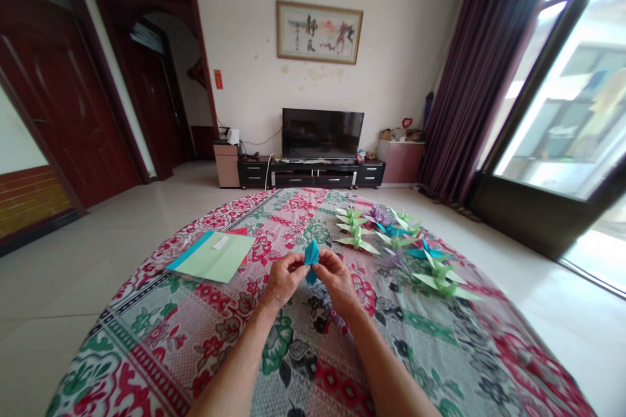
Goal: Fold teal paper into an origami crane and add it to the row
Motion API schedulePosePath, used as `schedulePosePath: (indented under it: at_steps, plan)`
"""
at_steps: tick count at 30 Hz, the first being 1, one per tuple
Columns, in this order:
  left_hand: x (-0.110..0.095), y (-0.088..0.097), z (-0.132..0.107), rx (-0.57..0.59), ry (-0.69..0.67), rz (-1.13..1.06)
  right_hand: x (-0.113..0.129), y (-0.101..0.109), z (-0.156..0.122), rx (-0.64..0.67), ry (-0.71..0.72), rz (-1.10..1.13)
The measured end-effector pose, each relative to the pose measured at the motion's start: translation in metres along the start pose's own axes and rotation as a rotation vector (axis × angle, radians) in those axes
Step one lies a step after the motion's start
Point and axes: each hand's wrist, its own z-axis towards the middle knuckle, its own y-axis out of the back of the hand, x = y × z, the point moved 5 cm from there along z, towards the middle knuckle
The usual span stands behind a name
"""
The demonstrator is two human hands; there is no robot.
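Observation:
Between my two hands, above the middle of the table, is a small piece of folded blue origami paper [312, 253]. My left hand [285, 279] pinches its left edge with thumb and fingertips. On the other side, my right hand [336, 277] grips the right edge the same way. A pointed tip of the paper rises above the fingers, and another part shows below them. To the right lie several folded paper cranes [357, 240] in green, blue and purple. A stack of coloured paper sheets [210, 257], light green on top, rests to the left.
A floral cloth [288, 339] covers the round table. Beyond it, a television [323, 133] stands on a low dark cabinet [313, 177] by the wall. Purple curtains [454, 91] and a glass door [552, 104] are at the right, red-brown doors [63, 78] at the left.

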Motion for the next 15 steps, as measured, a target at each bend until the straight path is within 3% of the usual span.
schedulePosePath:
  at_steps: [15]
  plan:
    - [-0.0002, 0.0008, -0.0029, 0.03, 0.15, -0.123, -0.0023, 0.0008, -0.0042, 0.0, -0.153, -0.011]
